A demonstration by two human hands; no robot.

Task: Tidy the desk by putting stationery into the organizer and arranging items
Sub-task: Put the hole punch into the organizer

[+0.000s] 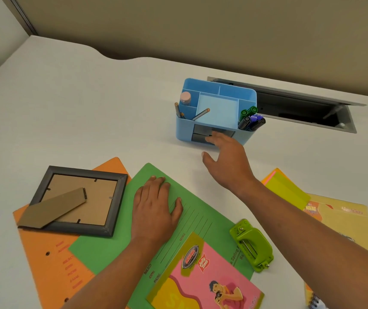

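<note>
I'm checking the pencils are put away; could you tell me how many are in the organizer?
3: two pencils upright in the blue organizer's front-left slot, one pencil leaning by the middle tray. Others may be hidden.

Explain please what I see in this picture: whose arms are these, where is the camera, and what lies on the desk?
There is one picture, from a camera worn on a person's head, looking down at their bare hands; no machine. The left hand lies flat on a green paper folder. The right hand reaches to the grey drawers at the front of a blue plastic organizer, which holds pencils and markers. Neither hand holds anything. On the white desk also lie an orange folder, a dark picture frame face down, a green hole punch and a pink booklet.
</note>
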